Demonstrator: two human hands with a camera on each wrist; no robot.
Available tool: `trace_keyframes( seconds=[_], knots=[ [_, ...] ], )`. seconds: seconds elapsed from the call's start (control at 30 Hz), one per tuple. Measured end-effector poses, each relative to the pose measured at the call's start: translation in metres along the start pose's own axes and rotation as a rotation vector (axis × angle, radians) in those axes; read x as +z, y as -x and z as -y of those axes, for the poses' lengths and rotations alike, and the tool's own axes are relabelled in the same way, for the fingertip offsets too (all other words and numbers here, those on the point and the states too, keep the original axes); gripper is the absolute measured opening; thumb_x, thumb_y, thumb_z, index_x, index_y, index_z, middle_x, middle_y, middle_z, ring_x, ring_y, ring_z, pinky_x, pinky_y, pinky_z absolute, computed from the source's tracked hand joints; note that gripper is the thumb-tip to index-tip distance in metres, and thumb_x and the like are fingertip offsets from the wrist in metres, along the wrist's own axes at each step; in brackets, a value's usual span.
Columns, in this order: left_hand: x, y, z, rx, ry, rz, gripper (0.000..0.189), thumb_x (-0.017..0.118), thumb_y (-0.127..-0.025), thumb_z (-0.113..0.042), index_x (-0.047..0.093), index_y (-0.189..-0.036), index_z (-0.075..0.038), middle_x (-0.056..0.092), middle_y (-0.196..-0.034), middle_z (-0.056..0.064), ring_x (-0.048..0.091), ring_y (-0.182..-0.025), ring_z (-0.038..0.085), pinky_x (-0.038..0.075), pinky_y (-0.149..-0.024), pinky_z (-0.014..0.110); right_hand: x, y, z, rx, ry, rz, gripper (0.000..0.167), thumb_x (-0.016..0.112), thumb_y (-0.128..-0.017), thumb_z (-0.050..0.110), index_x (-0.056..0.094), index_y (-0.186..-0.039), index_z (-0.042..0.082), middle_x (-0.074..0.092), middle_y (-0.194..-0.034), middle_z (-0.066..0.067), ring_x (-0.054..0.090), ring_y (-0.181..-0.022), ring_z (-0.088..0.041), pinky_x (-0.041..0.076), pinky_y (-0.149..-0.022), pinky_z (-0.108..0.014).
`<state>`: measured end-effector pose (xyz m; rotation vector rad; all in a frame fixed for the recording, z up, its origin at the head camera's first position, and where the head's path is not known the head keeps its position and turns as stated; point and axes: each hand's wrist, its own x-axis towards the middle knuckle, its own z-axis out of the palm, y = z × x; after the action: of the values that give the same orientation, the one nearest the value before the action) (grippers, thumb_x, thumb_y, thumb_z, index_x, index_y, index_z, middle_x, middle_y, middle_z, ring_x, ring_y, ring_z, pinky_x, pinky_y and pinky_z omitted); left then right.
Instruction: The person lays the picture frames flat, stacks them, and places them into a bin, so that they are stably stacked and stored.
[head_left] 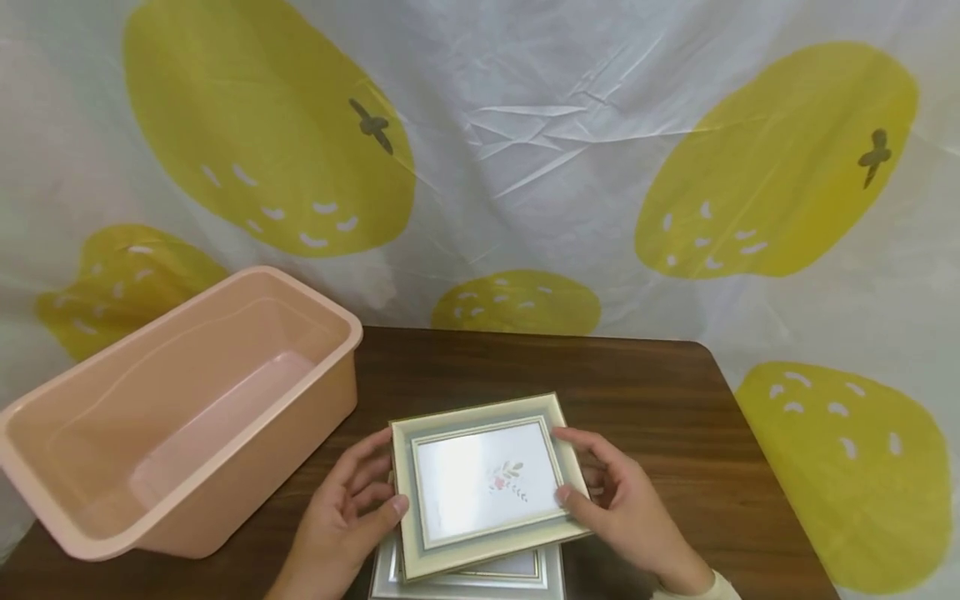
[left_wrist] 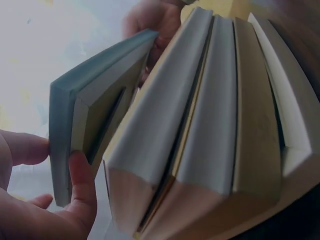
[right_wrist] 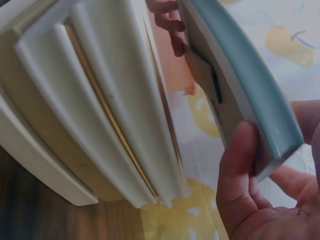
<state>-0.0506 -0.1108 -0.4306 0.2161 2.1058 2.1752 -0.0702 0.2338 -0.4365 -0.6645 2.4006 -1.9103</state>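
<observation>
A picture frame [head_left: 491,483] with a pale cream and grey-blue border and a small floral print is held between both hands. My left hand [head_left: 345,508] pinches its left edge, thumb in front and fingers behind. At the right edge, my right hand [head_left: 633,504] grips it the same way. Below lies a stack of several more frames [head_left: 467,588], mostly hidden in the head view. Both wrist views show the held frame [left_wrist: 61,120] lifted apart from the stack [right_wrist: 120,100], tilted, with its brown back and a stand flap [right_wrist: 202,67] visible.
A pink plastic bin [head_left: 277,450] stands on the left of the dark wooden table [head_left: 637,400], with nothing visible inside. Behind the table hangs a white cloth [head_left: 525,167] printed with yellow fruit. The table's right edge slopes down toward the lower right.
</observation>
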Motion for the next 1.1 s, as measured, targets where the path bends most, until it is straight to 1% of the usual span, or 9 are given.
trace_keyframes(
  seconds=[0.07, 0.13, 0.27, 0.37, 0.5, 0.57, 0.63, 0.9, 1.1],
  knots=[
    [-0.001, 0.001, 0.0, -0.016, -0.02, -0.022, 0.067, 0.074, -0.097, -0.007, 0.047, -0.156, -0.021, 0.059, -0.147, 0.022, 0.068, -0.109, 0.02, 0.061, -0.092, 0.026, 0.001, 0.002, 0.001, 0.02, 0.001, 0.013, 0.06, 0.07, -0.096, -0.007, 0.051, -0.151, 0.005, 0.065, -0.121, -0.024, 0.077, -0.085, -0.016, 0.064, -0.058, -0.037],
    [-0.002, 0.001, 0.001, -0.026, -0.047, -0.047, 0.065, 0.075, -0.096, -0.008, 0.05, -0.155, -0.022, 0.06, -0.148, 0.02, 0.068, -0.109, 0.019, 0.061, -0.092, 0.025, 0.001, 0.005, 0.002, 0.033, 0.029, 0.015, 0.057, 0.07, -0.097, -0.004, 0.053, -0.151, 0.008, 0.062, -0.124, -0.021, 0.075, -0.08, -0.013, 0.062, -0.057, -0.034],
    [-0.005, 0.002, 0.001, -0.026, -0.098, -0.071, 0.061, 0.076, -0.096, -0.01, 0.055, -0.153, -0.02, 0.062, -0.148, 0.017, 0.069, -0.108, 0.017, 0.061, -0.091, 0.024, 0.001, 0.008, 0.002, 0.009, 0.117, 0.014, 0.051, 0.068, -0.1, -0.001, 0.058, -0.148, 0.011, 0.063, -0.106, -0.008, 0.066, -0.074, -0.006, 0.057, -0.056, -0.028],
    [-0.007, 0.002, 0.002, -0.018, -0.119, -0.069, 0.059, 0.076, -0.097, -0.011, 0.056, -0.152, -0.019, 0.062, -0.147, 0.018, 0.069, -0.107, 0.016, 0.061, -0.09, 0.024, 0.002, 0.01, 0.001, -0.019, 0.141, 0.02, 0.049, 0.069, -0.099, -0.002, 0.06, -0.146, 0.01, 0.061, -0.094, -0.004, 0.065, -0.076, -0.005, 0.058, -0.06, -0.028],
    [-0.007, 0.002, 0.003, -0.02, -0.127, -0.075, 0.057, 0.077, -0.096, -0.012, 0.058, -0.15, -0.017, 0.064, -0.145, 0.018, 0.069, -0.105, 0.015, 0.062, -0.088, 0.025, 0.004, 0.012, -0.003, -0.024, 0.143, 0.031, 0.052, 0.071, -0.097, -0.002, 0.06, -0.147, 0.01, 0.066, -0.111, -0.01, 0.065, -0.074, -0.006, 0.059, -0.06, -0.028],
    [-0.007, 0.002, 0.004, -0.034, -0.13, -0.084, 0.056, 0.077, -0.096, -0.012, 0.059, -0.149, -0.018, 0.065, -0.144, 0.018, 0.069, -0.105, 0.015, 0.062, -0.087, 0.025, 0.004, 0.014, -0.005, -0.015, 0.149, 0.034, 0.054, 0.073, -0.096, -0.002, 0.059, -0.147, 0.011, 0.066, -0.123, -0.012, 0.065, -0.072, -0.006, 0.059, -0.059, -0.028],
    [-0.007, 0.002, 0.005, -0.047, -0.132, -0.092, 0.055, 0.077, -0.096, -0.012, 0.06, -0.148, -0.019, 0.066, -0.142, 0.018, 0.069, -0.104, 0.015, 0.061, -0.087, 0.024, 0.005, 0.016, -0.006, -0.009, 0.163, 0.033, 0.055, 0.074, -0.096, -0.001, 0.059, -0.147, 0.012, 0.064, -0.128, -0.011, 0.064, -0.07, -0.007, 0.058, -0.058, -0.028],
    [-0.006, 0.0, 0.015, -0.013, -0.151, -0.124, 0.051, 0.078, -0.096, -0.011, 0.064, -0.144, -0.016, 0.069, -0.137, 0.017, 0.07, -0.102, 0.013, 0.061, -0.087, 0.023, 0.009, 0.019, -0.005, 0.011, 0.205, 0.022, 0.056, 0.076, -0.096, 0.004, 0.059, -0.149, 0.015, 0.065, -0.121, -0.006, 0.062, -0.065, -0.003, 0.06, -0.056, -0.03],
    [-0.004, -0.001, 0.016, -0.037, -0.167, -0.135, 0.05, 0.079, -0.095, -0.012, 0.065, -0.143, -0.017, 0.07, -0.137, 0.014, 0.07, -0.102, 0.011, 0.061, -0.087, 0.023, 0.007, 0.019, -0.005, 0.075, 0.264, 0.03, 0.057, 0.077, -0.097, 0.01, 0.06, -0.15, 0.019, 0.065, -0.127, -0.005, 0.063, -0.069, -0.003, 0.061, -0.06, -0.029]
  ],
)
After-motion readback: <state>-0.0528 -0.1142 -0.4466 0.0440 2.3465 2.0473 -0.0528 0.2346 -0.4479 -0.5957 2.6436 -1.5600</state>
